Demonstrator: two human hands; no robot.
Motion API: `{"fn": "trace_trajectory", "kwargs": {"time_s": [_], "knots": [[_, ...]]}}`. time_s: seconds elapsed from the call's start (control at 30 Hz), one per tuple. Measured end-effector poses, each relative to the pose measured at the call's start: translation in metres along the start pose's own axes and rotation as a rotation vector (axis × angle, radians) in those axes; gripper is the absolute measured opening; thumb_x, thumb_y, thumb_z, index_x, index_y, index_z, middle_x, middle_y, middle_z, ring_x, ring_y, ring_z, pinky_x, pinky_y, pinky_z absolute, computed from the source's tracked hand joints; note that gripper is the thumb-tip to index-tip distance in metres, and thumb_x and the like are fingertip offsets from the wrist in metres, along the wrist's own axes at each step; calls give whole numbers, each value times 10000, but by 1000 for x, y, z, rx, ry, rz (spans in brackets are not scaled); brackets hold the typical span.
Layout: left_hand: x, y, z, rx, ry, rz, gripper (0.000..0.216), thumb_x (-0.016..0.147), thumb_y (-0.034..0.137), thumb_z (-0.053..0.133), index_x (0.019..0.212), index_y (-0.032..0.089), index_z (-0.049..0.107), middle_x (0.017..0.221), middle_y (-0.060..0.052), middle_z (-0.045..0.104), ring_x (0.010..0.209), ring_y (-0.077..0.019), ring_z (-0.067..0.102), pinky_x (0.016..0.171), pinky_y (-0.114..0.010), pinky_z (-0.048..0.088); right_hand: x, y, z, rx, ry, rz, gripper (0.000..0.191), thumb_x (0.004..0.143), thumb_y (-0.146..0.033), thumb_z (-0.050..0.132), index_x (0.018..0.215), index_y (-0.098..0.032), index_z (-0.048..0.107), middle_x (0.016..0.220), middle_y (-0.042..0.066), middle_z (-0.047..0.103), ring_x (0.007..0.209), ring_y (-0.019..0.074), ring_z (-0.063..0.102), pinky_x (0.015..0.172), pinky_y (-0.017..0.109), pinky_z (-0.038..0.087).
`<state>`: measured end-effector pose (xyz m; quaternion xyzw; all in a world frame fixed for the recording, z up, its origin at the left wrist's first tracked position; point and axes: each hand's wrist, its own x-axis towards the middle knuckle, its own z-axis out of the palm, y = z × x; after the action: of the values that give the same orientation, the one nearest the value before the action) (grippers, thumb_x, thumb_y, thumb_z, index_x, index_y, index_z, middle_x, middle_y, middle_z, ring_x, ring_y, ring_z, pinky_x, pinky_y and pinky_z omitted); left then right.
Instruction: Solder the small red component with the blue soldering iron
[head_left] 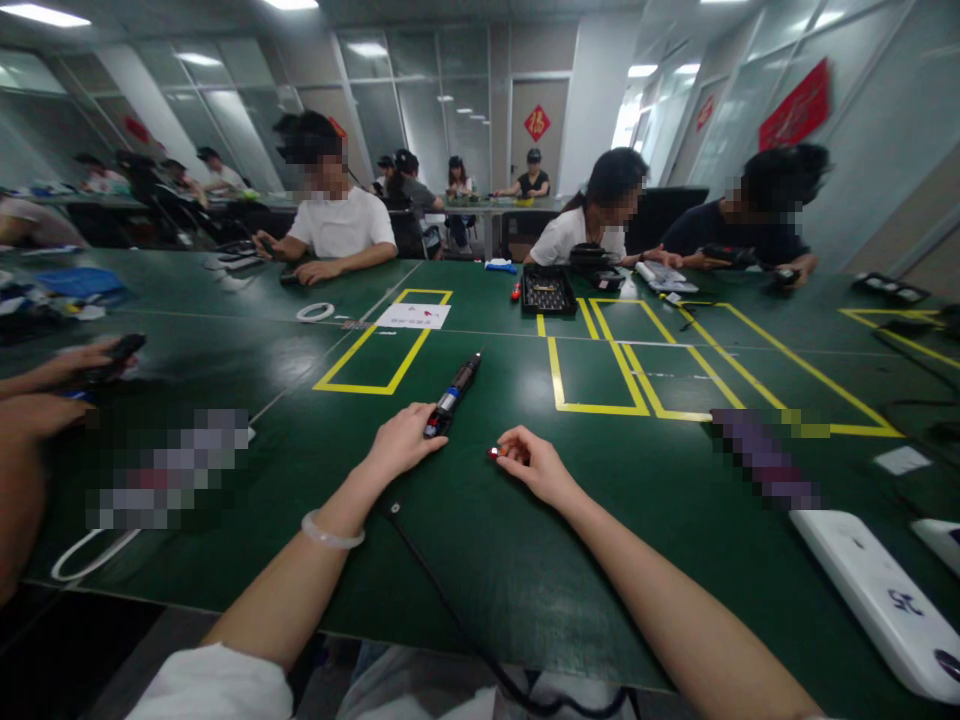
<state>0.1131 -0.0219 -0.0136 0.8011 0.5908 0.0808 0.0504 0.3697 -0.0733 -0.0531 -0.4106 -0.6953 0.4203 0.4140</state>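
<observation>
L hand point(405, 440): fingers closed on dark driver point(452, 393), tip fwd
R hand point(538, 468): fingers curled, pinching small red pc point(493, 453)
Cable point(414, 546): on counter point(540, 580) nr L wrist

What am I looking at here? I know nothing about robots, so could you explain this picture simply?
There is no robot here. The picture comes from a camera worn on a person's head, looking forward and down at two bare hands over a green table.

The left hand grips the near end of a screwdriver-like tool, its thin tip pointing away. The right hand pinches a small red piece, too small to identify. A black cable runs from near the left hand to the table's near edge.

Farther off lie yellow outlines, a white paper sheet and a black tray. A white device lies at the right. Other people sit beyond.
</observation>
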Motion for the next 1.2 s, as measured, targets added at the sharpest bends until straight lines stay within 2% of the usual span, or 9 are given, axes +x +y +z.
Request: {"fn": "trace_trajectory", "kwargs": {"time_s": [0.17, 0.3, 0.53, 0.67, 0.77, 0.93, 1.2], "knots": [[-10, 50, 8, -98, -8, 172, 572, 790, 434, 614, 1302, 212, 486, 1279, -124, 535, 1135, -287, 533, 914, -368, 441, -1, -2, -1, -156, 22, -103, 76, 847, -226, 591, 911, -187, 577, 794, -8, 545, 639, 111, 488, 610, 225, 397], [-15, 67, 11, -153, -30, 258, 576, 780, 396, 634, 1303, 211, 478, 1285, -121, 523, 1135, -286, 524, 932, -380, 432, -2, -6, -2, -289, 29, -147, 37, 847, -181, 584, 879, -193, 569, 811, -2, 519, 670, 127, 504, 647, 240, 397], [-19, 70, 13, -188, -39, 327, 552, 790, 375, 627, 1295, 212, 478, 1304, -117, 506, 1147, -282, 511, 962, -381, 417, -4, -9, 0, -457, -21, -170, 28, 858, -205, 597, 841, -209, 575, 898, 19, 542, 775, 156, 533, 697, 250, 407], [-19, 70, 13, -154, -48, 325, 563, 799, 383, 618, 1308, 198, 465, 1317, -119, 498, 1143, -279, 512, 958, -379, 425, -6, -10, -3, -499, -31, -191, 37, 861, -203, 596, 894, -218, 602, 932, 28, 558, 841, 168, 553, 729, 255, 426], [-21, 72, 13, -133, -39, 323, 558, 810, 382, 610, 1316, 212, 449, 1332, -96, 491, 1147, -261, 508, 968, -366, 420, -5, -7, -4, -492, -21, -226, 73, 880, -184, 562, 915, -215, 618, 979, 42, 567, 900, 175, 563, 781, 266, 440], [-24, 74, 14, -91, 3, 347, 572, 847, 419, 571, 1357, 223, 401, 1381, -82, 461, 1165, -249, 488, 975, -359, 409, -1, 2, 2, -421, -27, -246, 86, 870, -129, 552, 853, -195, 605, 930, 42, 591, 869, 173, 580, 784, 268, 456], [-22, 78, 22, -2, 45, 290, 608, 871, 455, 524, 1411, 231, 358, 1304, -102, 493, 1083, -255, 520, 881, -361, 436, -1, -1, 0, -343, 2, -262, 117, 895, -167, 541, 819, -183, 629, 893, 46, 606, 822, 166, 592, 765, 266, 457]]}}
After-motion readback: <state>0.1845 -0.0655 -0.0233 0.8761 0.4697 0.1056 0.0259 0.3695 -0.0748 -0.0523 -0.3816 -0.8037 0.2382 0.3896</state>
